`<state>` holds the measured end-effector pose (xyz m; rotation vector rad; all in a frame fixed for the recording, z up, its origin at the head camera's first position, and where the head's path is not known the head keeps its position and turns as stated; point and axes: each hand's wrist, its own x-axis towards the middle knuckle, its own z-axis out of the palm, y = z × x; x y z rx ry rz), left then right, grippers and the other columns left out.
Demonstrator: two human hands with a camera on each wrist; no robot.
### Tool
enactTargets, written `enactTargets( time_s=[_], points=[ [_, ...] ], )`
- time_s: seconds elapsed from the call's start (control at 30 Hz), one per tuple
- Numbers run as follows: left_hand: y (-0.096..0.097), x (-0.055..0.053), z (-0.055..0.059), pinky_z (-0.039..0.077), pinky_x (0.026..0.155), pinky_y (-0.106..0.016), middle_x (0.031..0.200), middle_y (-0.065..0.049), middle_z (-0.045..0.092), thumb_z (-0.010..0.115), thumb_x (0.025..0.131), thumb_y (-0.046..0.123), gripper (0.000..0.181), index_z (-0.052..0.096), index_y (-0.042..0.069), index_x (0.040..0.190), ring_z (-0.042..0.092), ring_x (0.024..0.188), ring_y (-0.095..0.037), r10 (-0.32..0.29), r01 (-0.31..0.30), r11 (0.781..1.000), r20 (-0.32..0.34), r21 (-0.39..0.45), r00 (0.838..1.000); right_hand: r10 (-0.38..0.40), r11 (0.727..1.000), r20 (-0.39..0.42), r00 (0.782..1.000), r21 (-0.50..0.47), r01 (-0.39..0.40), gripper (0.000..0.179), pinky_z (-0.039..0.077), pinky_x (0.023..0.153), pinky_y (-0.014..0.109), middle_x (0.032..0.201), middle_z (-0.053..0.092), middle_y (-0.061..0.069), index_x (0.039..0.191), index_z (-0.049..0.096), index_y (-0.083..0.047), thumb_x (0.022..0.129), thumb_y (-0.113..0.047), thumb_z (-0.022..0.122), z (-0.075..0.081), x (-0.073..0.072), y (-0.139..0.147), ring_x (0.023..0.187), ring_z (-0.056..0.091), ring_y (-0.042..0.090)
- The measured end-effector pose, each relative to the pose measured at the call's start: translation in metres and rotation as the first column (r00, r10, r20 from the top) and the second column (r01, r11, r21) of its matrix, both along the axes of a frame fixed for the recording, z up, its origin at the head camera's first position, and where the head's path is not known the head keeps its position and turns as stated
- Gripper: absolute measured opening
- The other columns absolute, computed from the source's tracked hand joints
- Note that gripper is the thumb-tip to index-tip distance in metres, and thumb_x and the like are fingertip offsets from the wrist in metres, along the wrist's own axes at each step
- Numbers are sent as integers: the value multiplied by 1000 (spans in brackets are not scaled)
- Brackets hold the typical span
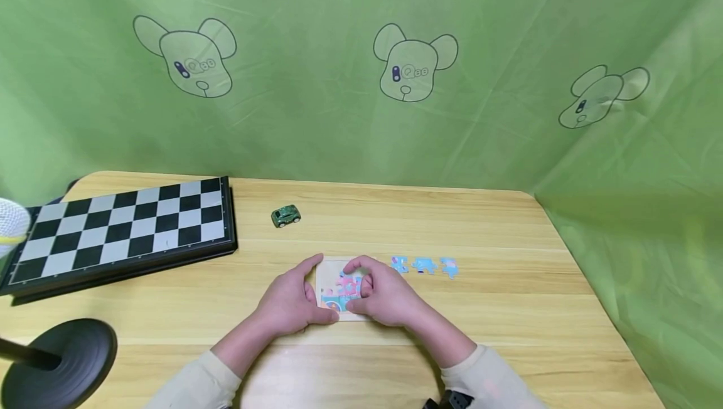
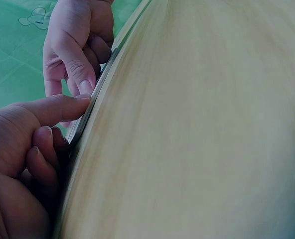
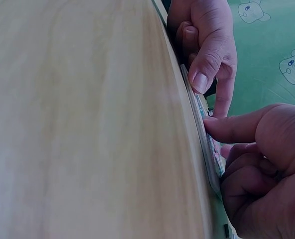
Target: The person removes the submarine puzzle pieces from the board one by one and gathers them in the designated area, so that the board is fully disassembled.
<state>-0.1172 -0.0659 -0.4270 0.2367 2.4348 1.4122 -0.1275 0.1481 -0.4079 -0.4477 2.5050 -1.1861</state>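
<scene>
A small jigsaw puzzle board (image 1: 326,271) with a pale frame lies on the table, partly filled with pink, teal and blue pieces (image 1: 347,286). My left hand (image 1: 290,301) holds its left side, index finger at the far corner and thumb (image 2: 63,107) along the near edge. Over the right part of the board, my right hand (image 1: 386,293) bends in. Its index fingertip is among the upper pieces and its thumb (image 3: 232,128) rests at the near side; the other fingers are curled under. I cannot tell whether it pinches a piece.
Three loose blue puzzle pieces (image 1: 423,265) lie in a row right of the board. A green toy car (image 1: 285,215) stands behind. At left are a black-and-white checkered board (image 1: 130,224) and a round black stand base (image 1: 62,362). Green cloth (image 1: 316,133) hangs behind the table.
</scene>
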Motion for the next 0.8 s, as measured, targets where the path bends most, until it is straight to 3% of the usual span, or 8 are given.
enactTargets(
  time_s=[0.57, 0.8],
  points=[
    [-1, -1, -1, 41, 49, -33, 63, -2, 57, 94, 64, 24, 108, 36, 9, 154, 54, 52, -18, 0, 0, 1000, 4, -4, 1000, 37, 999, -5, 999, 39, -37, 40, 41, 55, 28, 64, 49, -3, 113, 59, -6, 80, -9, 82, 2, -1, 1, 55, 43, 9],
    [0, -1, -3, 42, 49, -34, 64, -2, 58, 94, 64, 24, 110, 34, 9, 155, 55, 51, -18, -7, 7, 1000, 7, 1, 1000, 42, 999, -17, 999, 2, -42, 42, 42, 56, 29, 64, 50, -3, 113, 59, -5, 79, -11, 83, 3, 0, 4, 55, 44, 10]
  ],
)
